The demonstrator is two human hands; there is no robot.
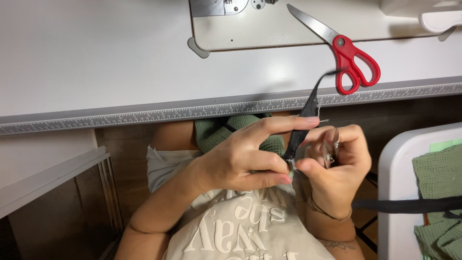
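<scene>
My left hand [245, 156] pinches a narrow black strap [308, 108] between index finger and thumb, in front of the table's edge. The strap rises up past the ruler strip, its top end blurred. My right hand [337, 166] is closed on a small metal thread snip [330, 151], held right beside the strap's lower end. A green waffle-knit cloth [216, 131] lies on my lap behind my left hand.
Red-handled scissors [349, 55] lie on the white sewing table [96, 58], next to the sewing machine base [269, 26]. A ruler strip [144, 114] runs along the table's edge. At the right stands a white bin [399, 173] with green cloth pieces [440, 173] and a black strap [409, 204].
</scene>
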